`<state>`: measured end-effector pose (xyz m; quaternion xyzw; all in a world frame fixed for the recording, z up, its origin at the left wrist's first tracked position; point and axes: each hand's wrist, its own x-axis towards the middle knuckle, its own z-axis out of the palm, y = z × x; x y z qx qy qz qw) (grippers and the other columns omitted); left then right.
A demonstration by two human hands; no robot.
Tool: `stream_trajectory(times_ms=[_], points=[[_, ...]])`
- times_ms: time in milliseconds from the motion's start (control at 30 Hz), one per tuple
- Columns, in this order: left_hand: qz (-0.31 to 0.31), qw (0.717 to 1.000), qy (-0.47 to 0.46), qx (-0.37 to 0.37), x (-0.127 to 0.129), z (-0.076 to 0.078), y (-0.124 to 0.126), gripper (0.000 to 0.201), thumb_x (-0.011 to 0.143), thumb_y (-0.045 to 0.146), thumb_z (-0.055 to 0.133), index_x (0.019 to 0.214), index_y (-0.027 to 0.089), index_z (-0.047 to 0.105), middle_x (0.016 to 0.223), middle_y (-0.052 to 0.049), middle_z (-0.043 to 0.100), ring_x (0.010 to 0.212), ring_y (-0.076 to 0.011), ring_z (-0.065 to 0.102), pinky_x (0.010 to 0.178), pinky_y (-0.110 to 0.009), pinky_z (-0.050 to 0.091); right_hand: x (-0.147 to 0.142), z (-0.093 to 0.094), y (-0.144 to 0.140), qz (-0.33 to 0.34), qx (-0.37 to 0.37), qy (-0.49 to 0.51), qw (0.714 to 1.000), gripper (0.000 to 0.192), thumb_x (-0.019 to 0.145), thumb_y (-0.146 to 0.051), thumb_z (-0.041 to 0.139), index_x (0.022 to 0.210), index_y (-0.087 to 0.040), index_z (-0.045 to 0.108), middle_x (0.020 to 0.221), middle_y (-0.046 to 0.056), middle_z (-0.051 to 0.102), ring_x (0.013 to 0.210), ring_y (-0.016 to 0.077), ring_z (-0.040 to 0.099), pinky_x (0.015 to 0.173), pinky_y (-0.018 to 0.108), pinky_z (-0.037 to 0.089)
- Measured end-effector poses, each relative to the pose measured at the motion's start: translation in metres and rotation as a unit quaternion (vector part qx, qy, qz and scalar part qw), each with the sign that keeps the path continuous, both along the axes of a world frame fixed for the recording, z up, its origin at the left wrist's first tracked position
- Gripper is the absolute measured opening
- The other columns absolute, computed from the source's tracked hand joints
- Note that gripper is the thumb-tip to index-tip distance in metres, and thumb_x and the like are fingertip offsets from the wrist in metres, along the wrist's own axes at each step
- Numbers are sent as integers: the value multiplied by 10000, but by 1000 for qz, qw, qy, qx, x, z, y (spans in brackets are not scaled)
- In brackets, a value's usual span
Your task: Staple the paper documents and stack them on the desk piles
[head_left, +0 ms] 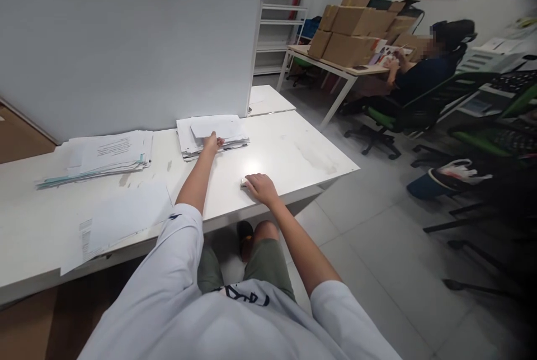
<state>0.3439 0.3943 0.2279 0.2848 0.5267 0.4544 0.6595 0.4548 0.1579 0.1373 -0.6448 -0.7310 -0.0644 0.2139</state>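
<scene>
My left hand [212, 142] reaches to a stack of papers [239, 141] by the foot of the whiteboard. Its fingers are curled at the near edge of the top white sheet [224, 126] and appear to pinch it. Lower and to the right, my right hand [262, 188] rests near the front of the white table [289, 147]. Its fingers are closed over a small, pale, metallic-looking object [243, 183], mostly hidden beneath them, whose kind I cannot make out.
A whiteboard [138, 47] stands along the table's back. Another paper stack [113, 150] and loose sheets [130, 212] lie to the left. Across the room, a person [423, 77] sits at a table with cardboard boxes [350, 41]. A blue bin [428, 185] stands on the floor at right.
</scene>
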Motion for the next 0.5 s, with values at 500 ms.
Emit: stream_trajectory(times_ms=[500], points=[[-103, 948, 184, 238, -48, -12, -118, 188, 876, 22, 503, 769, 164, 563, 701, -18, 611, 628, -103, 577, 687, -232, 443, 8, -8, -11, -10, -10, -5, 1000, 402, 1039, -359, 316, 1154, -152, 641, 1044, 132, 704, 945, 256, 583, 783, 344, 355]])
